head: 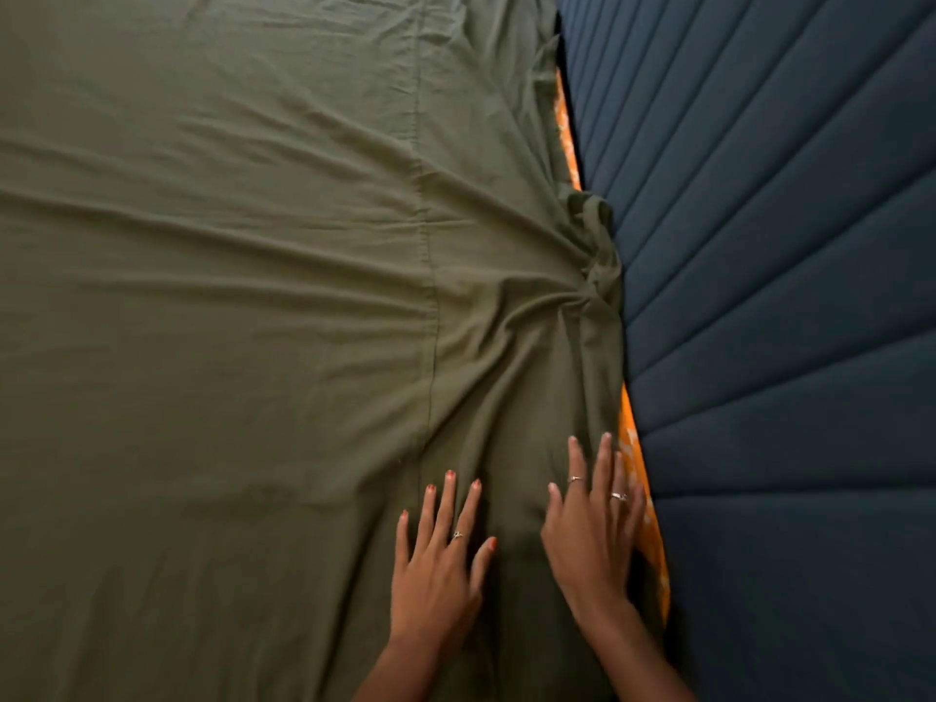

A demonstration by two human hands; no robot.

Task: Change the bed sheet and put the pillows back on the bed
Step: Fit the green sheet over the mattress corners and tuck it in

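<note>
An olive green bed sheet covers the bed and fills most of the head view. Its right edge is bunched into a knot of folds against the headboard, and creases fan out leftward from there. My left hand lies flat on the sheet with fingers spread. My right hand lies flat beside it, close to the sheet's right edge, fingers straight. An orange patterned fabric shows in the gap along that edge, just right of my right hand. No pillows are in view.
A dark blue padded headboard with stitched channels rises along the right side, tight against the bed. A thin strip of the orange fabric also shows higher up in the gap.
</note>
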